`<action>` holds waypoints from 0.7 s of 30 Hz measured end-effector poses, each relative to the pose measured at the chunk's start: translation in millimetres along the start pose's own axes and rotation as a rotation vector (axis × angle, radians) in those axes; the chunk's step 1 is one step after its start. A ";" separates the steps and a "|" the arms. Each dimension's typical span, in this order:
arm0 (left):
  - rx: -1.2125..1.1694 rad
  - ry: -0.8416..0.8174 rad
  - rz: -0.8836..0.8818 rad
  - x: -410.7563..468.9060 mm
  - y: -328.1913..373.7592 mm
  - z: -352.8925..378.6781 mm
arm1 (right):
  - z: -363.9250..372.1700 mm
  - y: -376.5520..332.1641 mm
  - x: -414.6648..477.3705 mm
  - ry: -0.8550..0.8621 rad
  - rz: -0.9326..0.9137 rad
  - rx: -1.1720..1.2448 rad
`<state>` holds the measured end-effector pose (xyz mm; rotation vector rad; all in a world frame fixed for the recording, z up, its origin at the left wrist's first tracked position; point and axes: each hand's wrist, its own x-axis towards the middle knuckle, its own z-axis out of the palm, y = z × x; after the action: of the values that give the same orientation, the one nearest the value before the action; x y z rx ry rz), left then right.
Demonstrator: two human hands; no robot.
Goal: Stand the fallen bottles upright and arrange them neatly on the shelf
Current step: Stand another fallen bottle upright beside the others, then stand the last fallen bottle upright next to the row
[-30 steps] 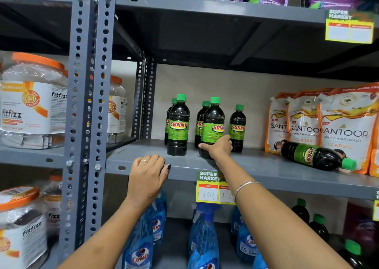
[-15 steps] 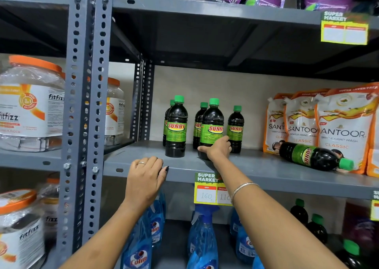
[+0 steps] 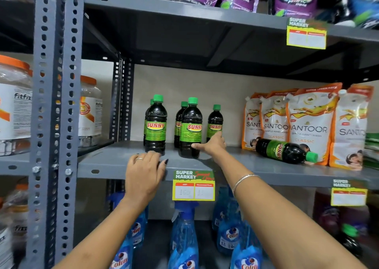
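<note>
Grey shelf (image 3: pixel 246 163): R hand (image 3: pixel 213 145) touching upright btls (image 3: pixel 190 129), 1 btl (image 3: pixel 283 150) lying

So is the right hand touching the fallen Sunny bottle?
Apart. The head view shows bare shelf between the right hand by the upright bottles and the fallen Sunny bottle in front of the Santoor pouches.
</note>
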<state>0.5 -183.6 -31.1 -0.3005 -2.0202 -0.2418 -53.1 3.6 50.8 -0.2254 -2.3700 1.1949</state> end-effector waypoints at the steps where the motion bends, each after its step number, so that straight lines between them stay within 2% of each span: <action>1: -0.018 -0.007 0.018 6.0 14.3 1.4 | -9.7 3.5 2.5 0.007 -0.001 -0.019; 6: -0.040 -0.117 0.116 31.6 89.0 15.5 | -63.1 30.0 21.6 0.074 -0.012 -0.142; 10: -0.016 -0.184 0.197 37.7 137.1 29.0 | -114.5 63.2 31.7 0.242 -0.006 -0.453; 12: -0.018 -0.221 0.209 37.5 150.8 33.6 | -133.6 76.3 36.6 0.273 0.003 -0.571; 21: 0.067 -0.205 0.253 29.2 164.8 58.7 | -165.4 114.0 61.1 0.205 0.103 -0.931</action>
<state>-9.9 -6.6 -24.6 -0.5522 -2.1602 0.0155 -34.3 212.3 65.2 -0.7259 -2.5624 0.0092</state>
